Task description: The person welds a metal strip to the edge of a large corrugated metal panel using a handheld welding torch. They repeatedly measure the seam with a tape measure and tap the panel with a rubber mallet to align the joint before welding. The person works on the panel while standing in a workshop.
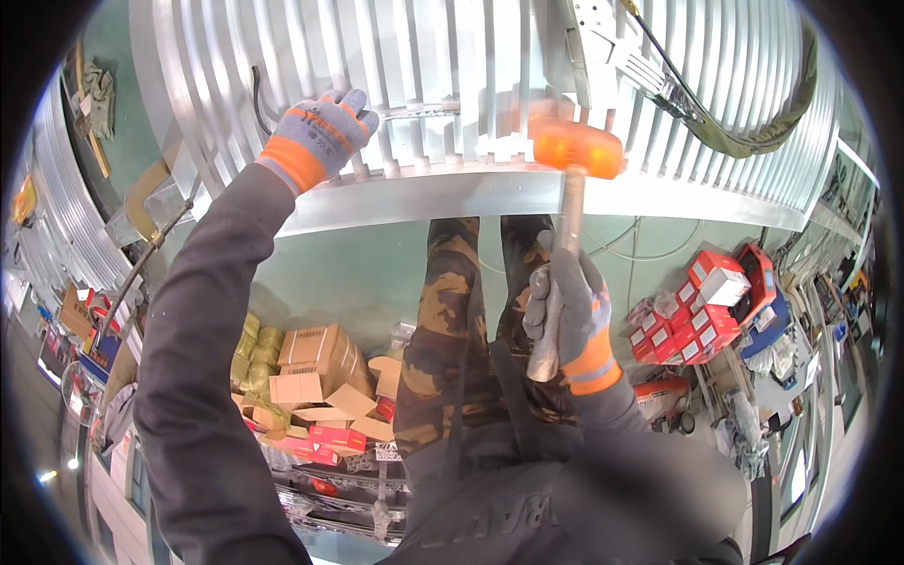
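My right hand (pixel 582 306), in a grey glove with an orange cuff, is wrapped round the wooden handle of a mallet (pixel 577 149). The mallet's orange head, smeared by motion, shows over the near edge of a ribbed silvery metal panel (pixel 377 202). Up and to the left, my left hand (pixel 325 137) wears a matching glove and is over the ribs with its fingers curled. A thin shiny strip (pixel 424 111) extends rightward from near those fingertips. Whether the fingers grip it is hidden. Beside this hand, a thin black curved piece (pixel 258 97) stands out against the panel.
A green-sleeved cable (pixel 763 141) and a metal bracket (pixel 589 38) lie across the panel's right part. A brass-coloured clamp (pixel 143 202) is at its left edge. Below are open cardboard boxes (pixel 315 358) and, at right, stacked red-and-white boxes (pixel 692 315). Thin cables cross the green floor.
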Demonstrator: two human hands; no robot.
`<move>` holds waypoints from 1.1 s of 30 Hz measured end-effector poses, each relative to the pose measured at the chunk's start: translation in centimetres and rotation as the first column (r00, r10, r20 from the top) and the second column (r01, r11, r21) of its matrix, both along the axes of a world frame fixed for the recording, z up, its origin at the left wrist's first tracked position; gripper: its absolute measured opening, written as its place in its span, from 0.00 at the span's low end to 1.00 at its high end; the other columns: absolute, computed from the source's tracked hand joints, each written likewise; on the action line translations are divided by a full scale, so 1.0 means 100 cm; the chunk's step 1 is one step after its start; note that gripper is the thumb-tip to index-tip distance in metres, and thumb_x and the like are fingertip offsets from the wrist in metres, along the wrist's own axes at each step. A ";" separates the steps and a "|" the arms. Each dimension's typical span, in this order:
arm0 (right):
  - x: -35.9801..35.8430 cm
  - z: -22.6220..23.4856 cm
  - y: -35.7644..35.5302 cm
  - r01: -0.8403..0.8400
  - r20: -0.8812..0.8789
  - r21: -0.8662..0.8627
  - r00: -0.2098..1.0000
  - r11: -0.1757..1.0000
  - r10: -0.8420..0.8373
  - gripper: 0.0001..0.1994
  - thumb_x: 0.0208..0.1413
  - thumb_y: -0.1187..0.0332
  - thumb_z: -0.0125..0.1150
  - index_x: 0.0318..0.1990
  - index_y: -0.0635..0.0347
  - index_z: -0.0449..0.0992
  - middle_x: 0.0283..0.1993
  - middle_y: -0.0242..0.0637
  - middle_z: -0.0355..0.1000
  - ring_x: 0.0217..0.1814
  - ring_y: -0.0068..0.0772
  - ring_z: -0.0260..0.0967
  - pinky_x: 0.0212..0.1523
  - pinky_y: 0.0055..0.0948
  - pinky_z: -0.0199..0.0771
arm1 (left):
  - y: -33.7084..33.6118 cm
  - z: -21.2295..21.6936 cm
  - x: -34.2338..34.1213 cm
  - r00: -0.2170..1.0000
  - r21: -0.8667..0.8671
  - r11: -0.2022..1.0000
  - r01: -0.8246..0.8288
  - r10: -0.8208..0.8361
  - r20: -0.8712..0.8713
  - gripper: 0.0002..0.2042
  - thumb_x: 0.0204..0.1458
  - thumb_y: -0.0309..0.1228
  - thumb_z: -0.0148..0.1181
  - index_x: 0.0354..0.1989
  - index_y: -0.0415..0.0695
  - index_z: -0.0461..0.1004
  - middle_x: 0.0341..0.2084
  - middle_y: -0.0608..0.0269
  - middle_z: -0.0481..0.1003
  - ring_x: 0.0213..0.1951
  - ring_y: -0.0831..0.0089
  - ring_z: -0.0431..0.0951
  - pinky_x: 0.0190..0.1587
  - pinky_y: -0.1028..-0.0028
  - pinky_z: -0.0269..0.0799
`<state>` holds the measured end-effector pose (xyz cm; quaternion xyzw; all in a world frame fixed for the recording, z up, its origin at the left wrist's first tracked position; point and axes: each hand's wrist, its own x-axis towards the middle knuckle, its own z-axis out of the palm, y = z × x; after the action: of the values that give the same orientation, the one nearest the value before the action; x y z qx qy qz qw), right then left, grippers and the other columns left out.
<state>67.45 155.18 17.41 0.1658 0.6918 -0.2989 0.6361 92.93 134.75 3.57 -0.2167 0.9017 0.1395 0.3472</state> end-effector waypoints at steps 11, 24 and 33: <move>0.008 -0.007 0.006 -0.051 0.110 -0.056 0.992 0.997 0.057 0.22 0.67 0.57 0.54 0.60 0.62 0.66 0.29 0.31 0.67 0.20 0.23 0.66 0.19 0.25 0.68 | 0.001 -0.003 0.003 0.999 -0.030 0.999 0.012 -0.013 -0.042 0.15 0.47 0.28 0.68 0.44 0.45 0.75 0.42 0.59 0.74 0.44 0.57 0.81 0.42 0.63 0.81; 0.008 -0.009 0.010 -0.029 0.121 -0.050 0.992 0.998 0.035 0.25 0.66 0.55 0.56 0.61 0.63 0.66 0.30 0.33 0.68 0.22 0.23 0.68 0.21 0.25 0.70 | 0.004 -0.010 0.006 0.996 -0.078 0.997 0.024 -0.031 -0.089 0.07 0.59 0.37 0.58 0.37 0.47 0.75 0.37 0.60 0.73 0.42 0.61 0.80 0.42 0.64 0.79; -0.007 -0.031 0.035 -0.222 0.033 -0.023 0.974 0.975 0.222 0.24 0.66 0.54 0.56 0.61 0.63 0.67 0.29 0.30 0.68 0.22 0.22 0.69 0.21 0.25 0.72 | 0.002 -0.006 0.005 0.990 -0.088 0.996 0.024 -0.036 -0.135 0.03 0.52 0.28 0.60 0.34 0.46 0.75 0.35 0.62 0.73 0.41 0.64 0.79 0.39 0.66 0.80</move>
<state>66.75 158.72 14.31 0.0866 0.6918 -0.2297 0.6791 93.42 134.92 2.94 -0.2080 0.9316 0.1097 0.2772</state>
